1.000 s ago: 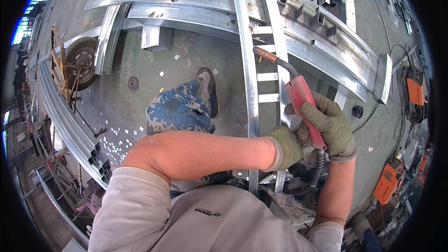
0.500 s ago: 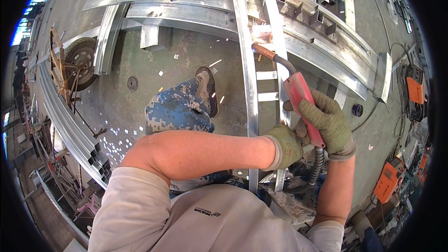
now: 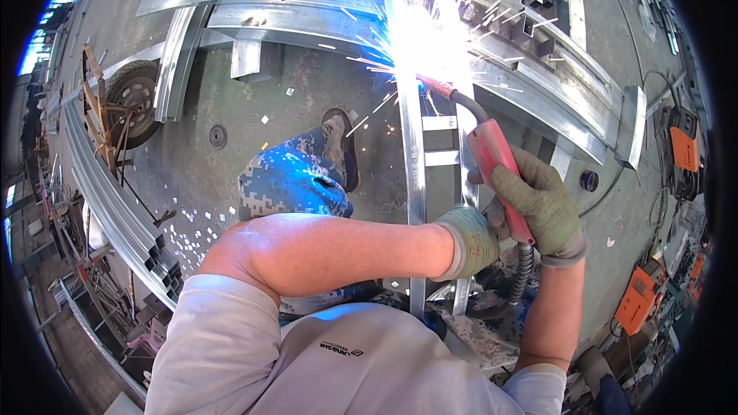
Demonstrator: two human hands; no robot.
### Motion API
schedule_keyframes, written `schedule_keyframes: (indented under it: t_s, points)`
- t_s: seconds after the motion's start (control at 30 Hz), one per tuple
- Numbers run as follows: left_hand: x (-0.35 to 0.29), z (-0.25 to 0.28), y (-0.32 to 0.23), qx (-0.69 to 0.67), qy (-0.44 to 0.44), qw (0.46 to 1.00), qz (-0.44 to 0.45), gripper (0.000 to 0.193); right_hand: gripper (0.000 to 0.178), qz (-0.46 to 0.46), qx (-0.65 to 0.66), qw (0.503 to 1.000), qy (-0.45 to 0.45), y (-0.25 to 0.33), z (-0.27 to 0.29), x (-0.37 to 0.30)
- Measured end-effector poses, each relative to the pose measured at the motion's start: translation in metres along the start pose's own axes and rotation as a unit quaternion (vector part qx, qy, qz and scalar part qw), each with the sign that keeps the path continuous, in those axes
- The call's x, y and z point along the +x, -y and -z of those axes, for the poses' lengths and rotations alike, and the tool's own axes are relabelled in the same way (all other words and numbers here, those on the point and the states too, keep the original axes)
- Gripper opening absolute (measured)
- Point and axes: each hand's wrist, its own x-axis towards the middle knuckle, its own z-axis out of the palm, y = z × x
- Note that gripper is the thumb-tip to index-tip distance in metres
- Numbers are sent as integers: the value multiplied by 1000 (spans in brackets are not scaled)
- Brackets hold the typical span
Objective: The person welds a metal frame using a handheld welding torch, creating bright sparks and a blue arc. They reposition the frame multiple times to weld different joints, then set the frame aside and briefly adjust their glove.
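Note:
My right hand point(image 3: 542, 200), in a green work glove, is wrapped round the red handle of a welding torch point(image 3: 492, 155). The torch's curved neck reaches up to a narrow ladder-like metal frame point(image 3: 413, 177). At its tip a blinding white-blue arc point(image 3: 429, 42) throws sparks and hides the joint there. My left hand point(image 3: 467, 242), gloved too, lies over the frame's right rail beside the torch's lower end. Its fingers look closed but are partly hidden, so I cannot tell whether they grip the rail or the torch.
Long metal beams point(image 3: 307, 27) lie beneath the frame's far end. A wheel point(image 3: 132, 104) and stacked metal channels point(image 3: 115, 200) are at left. My boot point(image 3: 338, 146) stands beside the frame. Orange-and-black machines point(image 3: 683, 150) with cables stand at right; a small roll point(image 3: 589, 180) is on the floor.
A bright arc with flying sparks has flared up at the torch tip, where only a small glow showed before. Both hands and the torch have stayed almost still.

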Motion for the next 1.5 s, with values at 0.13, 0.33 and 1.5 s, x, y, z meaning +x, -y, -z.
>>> schedule_keyframes:
  t_s: [0.13,0.33,1.5]
  points:
    - [2,3,-4,37,32,999,4,26,37,7,-4,1000,-5,-1,-2,0]
    - [5,8,-6,54,103,993,18,30,36,2,19,1000,-12,-2,0,-2]
    - [8,23,-6,35,146,988,26,29,36,6,48,998,-41,-3,-3,-6]
